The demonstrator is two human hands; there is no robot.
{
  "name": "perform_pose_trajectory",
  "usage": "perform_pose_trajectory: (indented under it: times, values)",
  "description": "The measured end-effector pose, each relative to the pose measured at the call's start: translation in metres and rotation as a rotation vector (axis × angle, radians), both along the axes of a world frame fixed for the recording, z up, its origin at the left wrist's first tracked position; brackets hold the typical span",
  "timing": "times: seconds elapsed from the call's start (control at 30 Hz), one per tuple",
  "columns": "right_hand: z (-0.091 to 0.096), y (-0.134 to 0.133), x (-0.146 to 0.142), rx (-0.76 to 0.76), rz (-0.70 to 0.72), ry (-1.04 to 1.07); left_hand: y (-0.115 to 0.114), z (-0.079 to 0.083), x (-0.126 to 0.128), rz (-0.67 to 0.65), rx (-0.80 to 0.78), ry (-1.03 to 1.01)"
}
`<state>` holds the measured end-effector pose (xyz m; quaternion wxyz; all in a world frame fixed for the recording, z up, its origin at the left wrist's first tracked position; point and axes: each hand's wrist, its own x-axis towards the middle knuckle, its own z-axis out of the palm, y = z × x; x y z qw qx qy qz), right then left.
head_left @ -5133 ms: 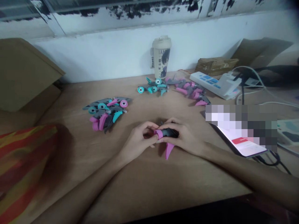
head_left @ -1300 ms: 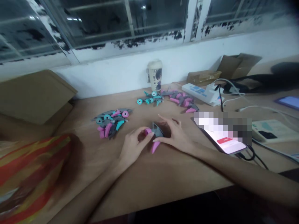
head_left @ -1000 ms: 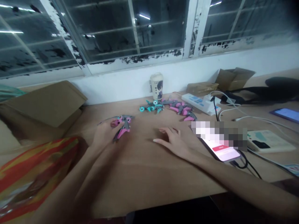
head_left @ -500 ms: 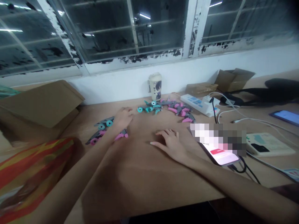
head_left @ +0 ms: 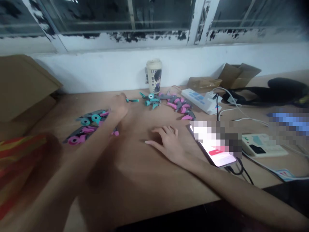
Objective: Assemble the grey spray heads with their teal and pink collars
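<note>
My left hand [head_left: 118, 107] reaches far across the wooden table [head_left: 149, 180], its fingers curled at a small teal and grey part [head_left: 132, 100] that sticks out to its right, just left of a small heap of teal parts [head_left: 151, 98]. My left forearm crosses over a pile of grey, pink and teal assembled pieces [head_left: 88, 124]. In the middle of the table my right hand [head_left: 166, 143] lies flat with its fingers spread and holds nothing. A heap of pink and grey parts [head_left: 180, 106] lies further back on the right.
A printed cup [head_left: 154, 75] stands by the white wall. A lit phone [head_left: 216, 146] lies right of my right hand, with cables, a power strip [head_left: 200, 97] and a flat device [head_left: 263, 146] beyond. Cardboard boxes [head_left: 21, 87] stand at the left and a red-yellow cloth [head_left: 14, 161] lies near me.
My left hand carried the assembled pink and grey piece to the left pile, left it there and reached on to the teal heap. My right hand let go and now rests flat.
</note>
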<state>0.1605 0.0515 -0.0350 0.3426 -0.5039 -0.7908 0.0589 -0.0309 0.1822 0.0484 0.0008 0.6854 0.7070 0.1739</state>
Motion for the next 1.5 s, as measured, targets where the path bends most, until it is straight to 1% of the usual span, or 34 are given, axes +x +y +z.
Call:
perform_pose_trajectory:
  times: [0.07,0.13,0.2,0.23,0.27,0.33,0.4,0.47,0.63,0.73,0.8,0.87,0.93,1.07,1.27,1.37,1.5]
  values:
    - [0.005,-0.003,0.001,0.051,-0.006,-0.034,-0.034,0.008,-0.004,0.052,0.023,0.016]
    - [0.011,-0.007,0.000,0.119,0.031,-0.039,-0.073,0.006,-0.003,0.032,-0.002,0.015]
    - [0.017,-0.012,-0.001,0.178,0.096,-0.036,-0.110,-0.005,0.003,-0.033,-0.076,-0.019]
    - [0.019,-0.015,-0.001,0.196,0.122,-0.040,-0.125,-0.012,0.006,-0.090,-0.110,-0.061]
    - [0.021,-0.017,-0.002,0.210,0.144,-0.051,-0.136,-0.021,0.010,-0.168,-0.151,-0.178]
    - [0.022,-0.020,-0.003,0.220,0.170,-0.083,-0.150,-0.037,0.016,-0.296,-0.223,-0.455]
    - [0.020,-0.021,-0.004,0.212,0.201,-0.110,-0.154,-0.049,0.017,-0.353,-0.303,-0.681]
    - [0.017,-0.020,-0.004,0.177,0.230,-0.103,-0.153,-0.055,0.016,-0.374,-0.378,-0.798]
    - [0.012,-0.017,-0.003,0.047,0.270,0.003,-0.148,-0.054,0.006,-0.448,-0.514,-0.882]
    - [0.011,-0.015,-0.002,0.046,0.297,-0.015,-0.145,-0.053,0.002,-0.451,-0.582,-0.935]
    - [0.010,-0.014,-0.001,0.060,0.287,-0.017,-0.143,-0.053,0.001,-0.491,-0.636,-0.960]
    - [0.010,-0.013,-0.001,0.064,0.280,-0.014,-0.142,-0.051,-0.001,-0.552,-0.657,-0.964]
    - [0.011,-0.014,-0.001,0.057,0.282,-0.017,-0.142,-0.050,-0.001,-0.591,-0.652,-0.950]
    - [0.014,-0.017,-0.003,0.051,0.293,-0.019,-0.143,-0.050,-0.002,-0.595,-0.638,-0.922]
    - [0.010,-0.022,-0.003,0.162,0.273,-0.030,-0.143,-0.052,-0.002,-0.592,-0.626,-0.849]
    - [0.007,-0.022,-0.001,0.199,0.292,-0.063,-0.147,-0.054,0.000,-0.563,-0.567,-0.784]
    - [0.006,-0.021,-0.002,0.211,0.316,-0.073,-0.154,-0.056,0.003,-0.538,-0.456,-0.734]
